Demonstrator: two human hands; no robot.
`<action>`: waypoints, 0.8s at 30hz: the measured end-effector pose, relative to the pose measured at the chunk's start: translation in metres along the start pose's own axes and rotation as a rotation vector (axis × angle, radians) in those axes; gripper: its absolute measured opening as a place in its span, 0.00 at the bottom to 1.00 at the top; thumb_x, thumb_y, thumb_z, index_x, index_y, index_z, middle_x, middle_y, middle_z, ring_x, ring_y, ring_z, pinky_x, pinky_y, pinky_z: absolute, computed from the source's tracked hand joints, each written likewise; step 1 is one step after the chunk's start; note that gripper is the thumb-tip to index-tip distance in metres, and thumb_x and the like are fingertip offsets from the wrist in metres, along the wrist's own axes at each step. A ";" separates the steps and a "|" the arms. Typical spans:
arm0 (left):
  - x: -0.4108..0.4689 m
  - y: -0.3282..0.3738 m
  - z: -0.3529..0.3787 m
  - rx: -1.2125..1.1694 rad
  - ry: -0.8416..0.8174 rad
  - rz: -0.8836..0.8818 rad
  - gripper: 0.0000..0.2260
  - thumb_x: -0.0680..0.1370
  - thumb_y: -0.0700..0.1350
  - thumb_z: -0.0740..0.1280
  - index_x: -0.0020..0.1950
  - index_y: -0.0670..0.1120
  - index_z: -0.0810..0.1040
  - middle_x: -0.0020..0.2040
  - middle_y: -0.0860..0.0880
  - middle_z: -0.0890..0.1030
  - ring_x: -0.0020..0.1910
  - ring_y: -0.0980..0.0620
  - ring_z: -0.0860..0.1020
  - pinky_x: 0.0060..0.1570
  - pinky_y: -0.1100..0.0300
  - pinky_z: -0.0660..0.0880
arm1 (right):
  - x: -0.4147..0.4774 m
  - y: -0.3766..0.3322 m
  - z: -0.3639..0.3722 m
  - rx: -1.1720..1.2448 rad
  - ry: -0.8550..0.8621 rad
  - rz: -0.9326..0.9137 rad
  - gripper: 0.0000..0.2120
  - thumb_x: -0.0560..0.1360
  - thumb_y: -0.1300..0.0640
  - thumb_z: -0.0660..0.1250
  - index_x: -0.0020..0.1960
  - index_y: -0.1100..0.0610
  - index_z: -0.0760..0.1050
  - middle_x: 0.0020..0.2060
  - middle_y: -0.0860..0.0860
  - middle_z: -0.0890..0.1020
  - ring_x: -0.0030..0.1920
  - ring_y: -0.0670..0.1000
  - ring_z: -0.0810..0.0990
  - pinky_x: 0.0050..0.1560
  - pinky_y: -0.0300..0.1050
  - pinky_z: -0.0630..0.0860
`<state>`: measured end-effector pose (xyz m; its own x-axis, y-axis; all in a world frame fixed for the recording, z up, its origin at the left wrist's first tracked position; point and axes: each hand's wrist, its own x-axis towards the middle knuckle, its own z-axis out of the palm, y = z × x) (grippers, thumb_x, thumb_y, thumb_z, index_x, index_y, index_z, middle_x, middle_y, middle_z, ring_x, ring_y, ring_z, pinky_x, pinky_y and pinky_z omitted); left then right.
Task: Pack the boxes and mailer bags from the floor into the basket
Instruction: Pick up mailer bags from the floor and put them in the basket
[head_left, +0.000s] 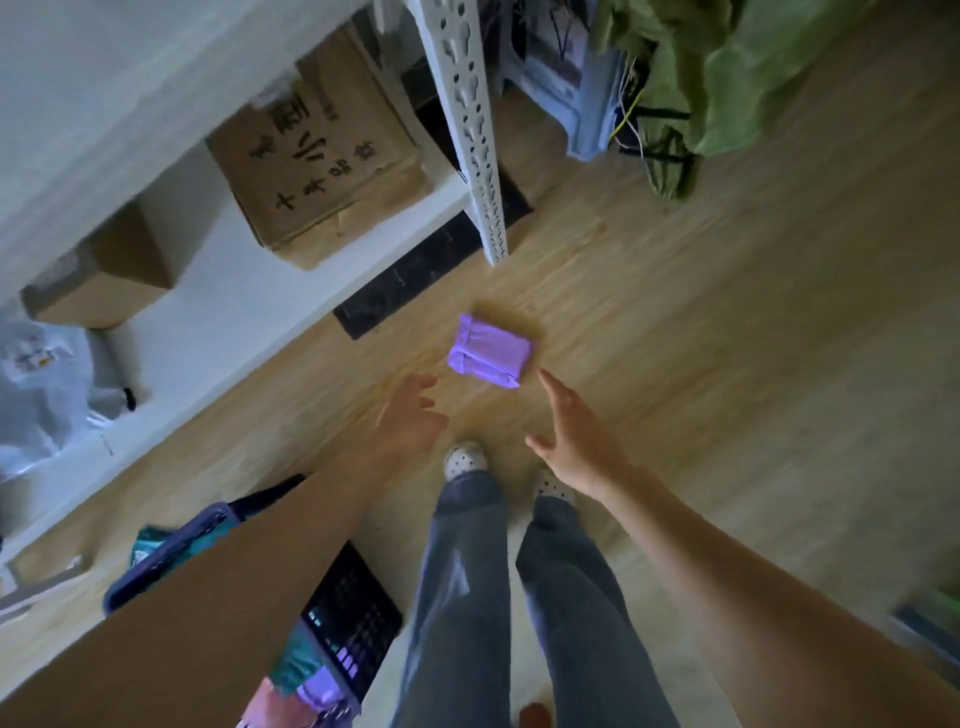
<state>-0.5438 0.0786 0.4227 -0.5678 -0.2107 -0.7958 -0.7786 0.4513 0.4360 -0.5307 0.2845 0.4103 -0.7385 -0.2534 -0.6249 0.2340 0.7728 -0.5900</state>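
A purple mailer bag (490, 351) lies flat on the wooden floor just ahead of my feet. My left hand (413, 415) hovers to its lower left, fingers apart and holding nothing. My right hand (574, 439) reaches toward the bag's lower right corner, fingers spread, a short gap away from it. The dark blue basket (358, 605) stands at the lower left, partly hidden by my left arm, with teal, purple and pink packages showing inside.
A white metal shelf rack (470, 130) runs along the left, holding cardboard boxes (317, 161) and a grey plastic bag (47, 384). A black mat (415, 270) lies under it. Green fabric (727, 78) and a pale stool (582, 88) sit at the top right.
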 end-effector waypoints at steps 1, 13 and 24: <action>0.019 -0.002 0.005 -0.021 -0.014 -0.021 0.25 0.74 0.29 0.65 0.70 0.40 0.66 0.55 0.41 0.72 0.38 0.52 0.72 0.24 0.71 0.70 | 0.013 0.009 0.007 0.030 0.007 0.015 0.39 0.76 0.54 0.68 0.78 0.53 0.47 0.75 0.52 0.59 0.73 0.52 0.63 0.70 0.46 0.63; 0.275 -0.066 0.072 0.207 -0.046 0.063 0.31 0.72 0.25 0.63 0.72 0.46 0.64 0.56 0.44 0.69 0.43 0.50 0.72 0.19 0.71 0.65 | 0.209 0.134 0.124 0.253 0.057 0.168 0.40 0.75 0.55 0.69 0.78 0.57 0.47 0.75 0.54 0.59 0.74 0.51 0.60 0.70 0.38 0.56; 0.443 -0.120 0.115 0.265 0.051 -0.078 0.32 0.74 0.30 0.65 0.75 0.45 0.59 0.69 0.37 0.68 0.62 0.37 0.74 0.48 0.51 0.74 | 0.332 0.220 0.213 0.497 0.088 0.297 0.41 0.73 0.57 0.71 0.77 0.55 0.50 0.71 0.56 0.65 0.69 0.53 0.69 0.59 0.36 0.63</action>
<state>-0.6708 0.0310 -0.0309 -0.5273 -0.2942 -0.7971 -0.7269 0.6420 0.2439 -0.5897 0.2464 -0.0359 -0.6409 -0.0020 -0.7677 0.6915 0.4326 -0.5784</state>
